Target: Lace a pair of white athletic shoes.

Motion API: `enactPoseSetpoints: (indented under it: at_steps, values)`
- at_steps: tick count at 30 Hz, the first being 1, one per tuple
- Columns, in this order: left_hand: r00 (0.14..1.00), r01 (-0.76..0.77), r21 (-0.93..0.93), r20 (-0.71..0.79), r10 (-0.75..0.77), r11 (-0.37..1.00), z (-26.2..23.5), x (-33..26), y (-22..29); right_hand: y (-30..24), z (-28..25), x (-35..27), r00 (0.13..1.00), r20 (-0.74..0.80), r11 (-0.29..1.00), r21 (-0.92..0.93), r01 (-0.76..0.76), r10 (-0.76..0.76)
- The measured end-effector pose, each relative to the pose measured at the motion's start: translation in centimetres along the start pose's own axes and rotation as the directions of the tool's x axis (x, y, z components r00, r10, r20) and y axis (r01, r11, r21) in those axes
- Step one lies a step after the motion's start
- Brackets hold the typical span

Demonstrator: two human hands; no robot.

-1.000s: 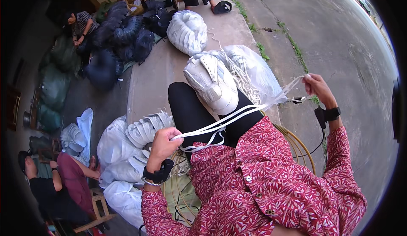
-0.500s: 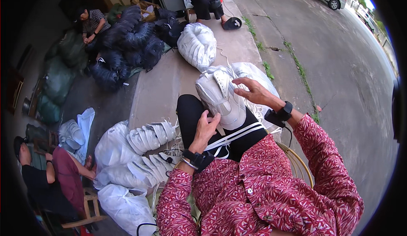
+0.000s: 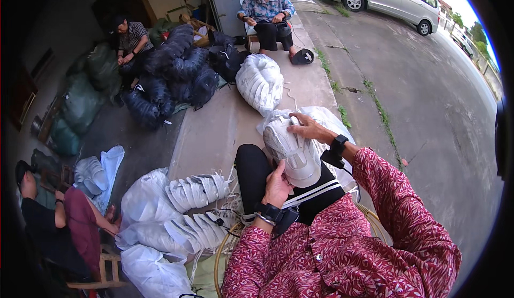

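Observation:
An off-white mesh shoe upper (image 3: 292, 153) lies over my black-trousered lap, its rounded toe toward me. My left hand (image 3: 277, 185) holds its near left edge, with the thumb up along the side and the fingers partly hidden beneath. At the far end my right hand (image 3: 311, 129) grips the opening, thumb and fingers bent over the material. White laces (image 3: 316, 192) stretch across my thighs just below the toe. Behind the upper, partly covered by it, lies a translucent white plastic bag (image 3: 326, 118).
Bundled white uppers (image 3: 198, 192) in plastic bags lie at my left. Farther ahead sits a round white bundle (image 3: 259, 84) beside a dark heap of black uppers (image 3: 174, 68). Several people sit working around me. A silver van (image 3: 380, 1) stands on the pavement.
My right hand, earlier hovering with spread fingers, has come down onto the upper's far end. My left hand has closed on its near edge. The view has tilted up slightly.

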State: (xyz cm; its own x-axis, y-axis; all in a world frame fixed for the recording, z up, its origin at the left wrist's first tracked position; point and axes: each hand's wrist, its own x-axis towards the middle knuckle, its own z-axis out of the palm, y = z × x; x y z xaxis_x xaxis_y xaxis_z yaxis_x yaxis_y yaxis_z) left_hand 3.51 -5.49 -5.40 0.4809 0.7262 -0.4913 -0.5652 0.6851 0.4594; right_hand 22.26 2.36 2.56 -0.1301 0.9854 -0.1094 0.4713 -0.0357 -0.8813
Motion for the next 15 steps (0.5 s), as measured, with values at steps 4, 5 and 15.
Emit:
enactPoseSetpoints:
  at_steps: [4,5,15]
  values:
    - [0.988,0.0,-0.166,0.153,0.026,0.986,0.9,-0.1,0.4,1.2,-0.7,-1.0,0.994,0.019,0.94,0.325,-0.104,0.103]
    - [0.977,0.033,-0.189,0.213,0.008,0.981,1.5,-0.2,0.5,1.7,-1.0,-1.2,0.986,0.027,0.896,0.415,-0.158,0.162]
    - [0.963,-0.207,-0.086,0.156,0.219,0.974,1.9,3.1,1.1,6.8,-2.1,-0.7,0.986,0.133,0.665,0.728,-0.168,0.103]
